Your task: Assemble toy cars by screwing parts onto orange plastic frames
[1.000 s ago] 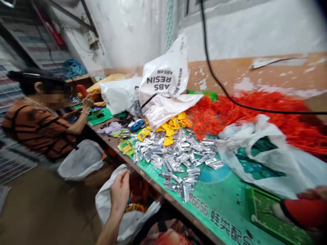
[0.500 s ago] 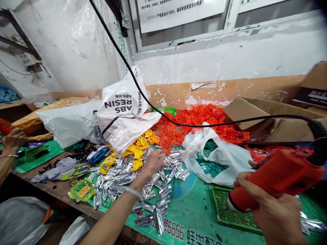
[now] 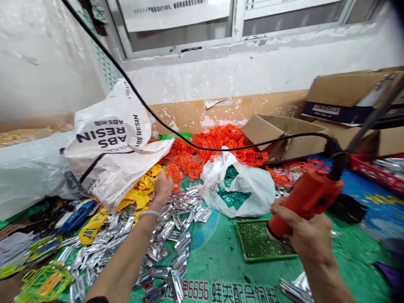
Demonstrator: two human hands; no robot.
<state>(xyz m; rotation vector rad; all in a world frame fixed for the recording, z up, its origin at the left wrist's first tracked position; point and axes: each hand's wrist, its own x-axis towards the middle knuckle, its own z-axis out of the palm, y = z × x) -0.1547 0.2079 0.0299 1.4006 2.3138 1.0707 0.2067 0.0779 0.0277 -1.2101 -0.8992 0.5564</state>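
My right hand (image 3: 311, 235) is wrapped round a red corded power tool (image 3: 303, 202). Its pale round nose points down over a green perforated tray (image 3: 265, 259). Out at the near edge of a heap of orange plastic lattice pieces (image 3: 189, 164), my left hand (image 3: 162, 185) has its fingers bent together. Whatever they hold, if anything, is hidden. Yellow plastic pieces (image 3: 135, 198) lie just left of that hand. Many shiny silver strips (image 3: 170, 229) are spread around and below my left wrist.
A white printed sack (image 3: 110, 130) leans behind the yellow pieces. A white bag of green pieces (image 3: 233, 193) stands mid-table. The tool's black cable (image 3: 202, 147) crosses the view. Cardboard boxes (image 3: 290, 120) and a red tray (image 3: 362, 170) are at right, lime-green frames (image 3: 47, 282) at left.
The view has swung right, so the co-worker's hand at the left is out of frame. My left hand has moved from above the silver strips towards the orange heap. My right hand still grips the tool.
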